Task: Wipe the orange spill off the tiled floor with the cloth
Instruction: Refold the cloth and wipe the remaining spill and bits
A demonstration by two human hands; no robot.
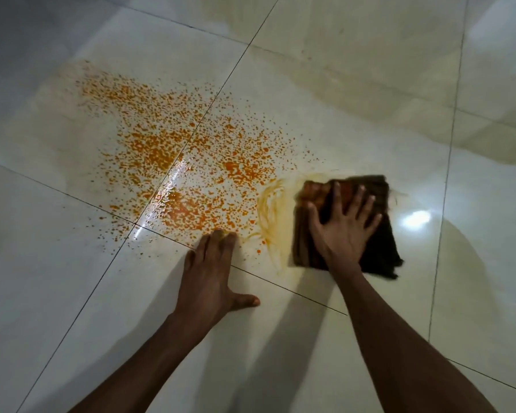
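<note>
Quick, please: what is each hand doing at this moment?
Left hand: open, flat on the tiled floor, holding nothing.
Right hand: open, fingers spread, pressing the cloth down beside the orange spill.

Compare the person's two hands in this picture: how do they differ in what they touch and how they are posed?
The right hand presses flat on the dark cloth with fingers spread; the left hand rests on bare tile with fingers together. The left hand's fingertips reach the edge of the orange spill; the right hand lies beside a yellowish smear. Both are palm-down.
</note>
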